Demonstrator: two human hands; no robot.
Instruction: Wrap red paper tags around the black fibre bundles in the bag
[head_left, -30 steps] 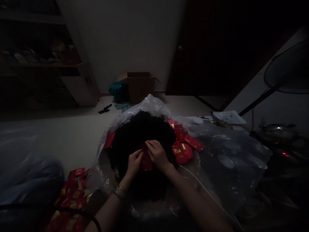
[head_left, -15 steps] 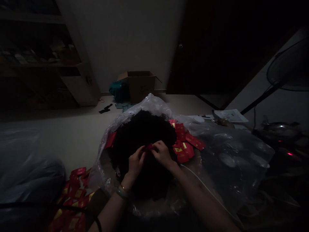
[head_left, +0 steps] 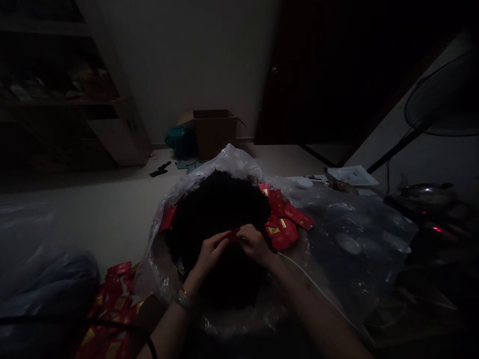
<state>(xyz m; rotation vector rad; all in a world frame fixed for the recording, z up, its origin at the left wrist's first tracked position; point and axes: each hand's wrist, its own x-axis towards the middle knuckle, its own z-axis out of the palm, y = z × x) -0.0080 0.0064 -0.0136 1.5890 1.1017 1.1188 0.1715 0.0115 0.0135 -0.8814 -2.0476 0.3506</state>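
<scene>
L hand (head_left: 211, 253): thumb/fingers pinched | R hand (head_left: 255, 244): fingers curled, pinched | hands close tog. | forearms (head_left: 314, 305) angled inward

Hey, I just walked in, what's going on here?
A person's left hand and right hand hold a small red packet between their fingers, above a dark heap ringed by clear plastic. More red packets lie to the right of the heap, and another pile of red packets is at the lower left. It's too dim to tell what the heap is.

Dim, home-like room, dark door (head_left: 318, 75), standing fan (head_left: 441, 99), shelved cabinet (head_left: 108, 137)
</scene>
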